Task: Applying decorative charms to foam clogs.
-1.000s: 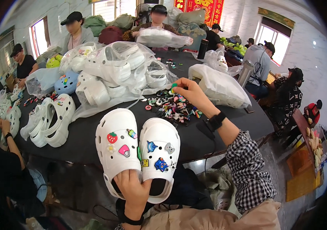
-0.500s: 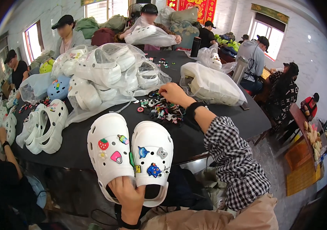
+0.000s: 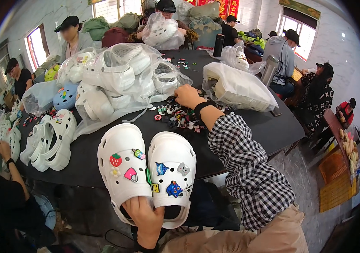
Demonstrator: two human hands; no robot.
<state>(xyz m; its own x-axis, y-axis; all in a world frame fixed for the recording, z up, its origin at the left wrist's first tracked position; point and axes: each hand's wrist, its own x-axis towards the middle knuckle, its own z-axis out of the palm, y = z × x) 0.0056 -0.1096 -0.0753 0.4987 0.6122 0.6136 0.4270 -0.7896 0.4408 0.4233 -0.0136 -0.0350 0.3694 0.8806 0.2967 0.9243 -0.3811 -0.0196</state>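
Nearest me, my left hand (image 3: 146, 217) holds a pair of white clogs (image 3: 148, 168) side by side, fingers clamped on their heels, charms facing up. Beyond them, my right hand (image 3: 187, 96) reaches onto the black surface (image 3: 273, 130), resting on a pile of small charms (image 3: 179, 118); I cannot tell its fingers. Farther off lie bagged white clogs (image 3: 121, 80).

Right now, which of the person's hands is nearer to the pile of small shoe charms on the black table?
Right. The right hand rests at the far edge of the pile of small shoe charms, touching it. The left hand is below the table edge, gripping the pair of white clogs by their heels.
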